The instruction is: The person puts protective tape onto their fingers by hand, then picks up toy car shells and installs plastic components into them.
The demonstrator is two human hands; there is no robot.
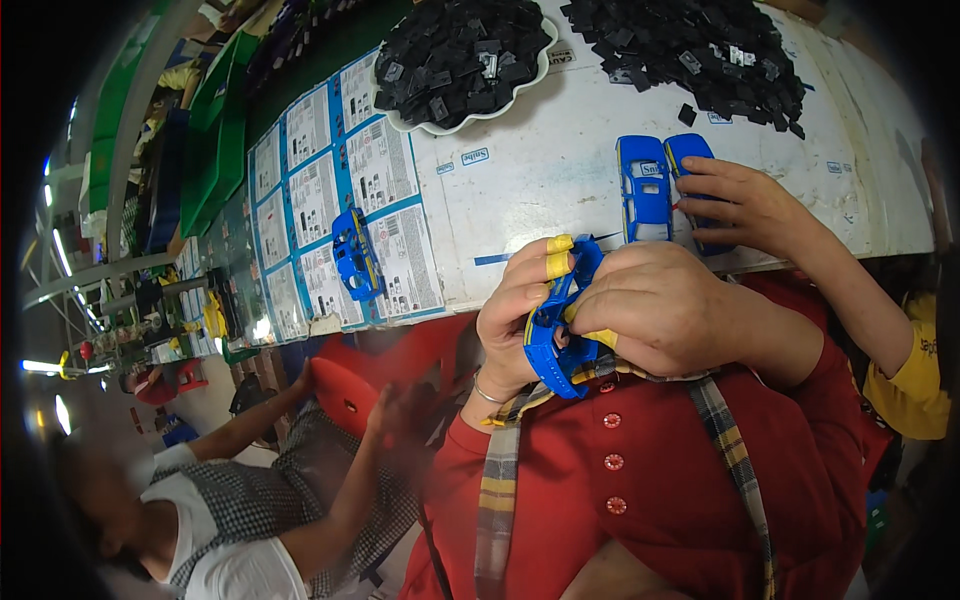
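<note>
A blue plastic toy car body shell point(560, 345) is held up at the table's near edge, its hollow side partly showing. My left hand point(508, 322), with yellow tape on its fingers, is closed round the shell's left side. On the shell's right side my right hand point(655, 305) is closed too, its fingertips, yellow-wrapped in part, pushed inside the hollow. Whether those fingers pinch a small part in there is hidden. Just beyond lies one blue toy car body point(645, 180), and beside it a second blue car body point(690, 150).
A co-worker's hand point(735, 205) reaches in from the right onto the second car body. Another car shell point(355, 255) lies on printed label sheets point(385, 160). Black plastic pieces fill a white scalloped bowl point(545, 70) and form a pile point(700, 60). A person point(230, 500) is at lower left.
</note>
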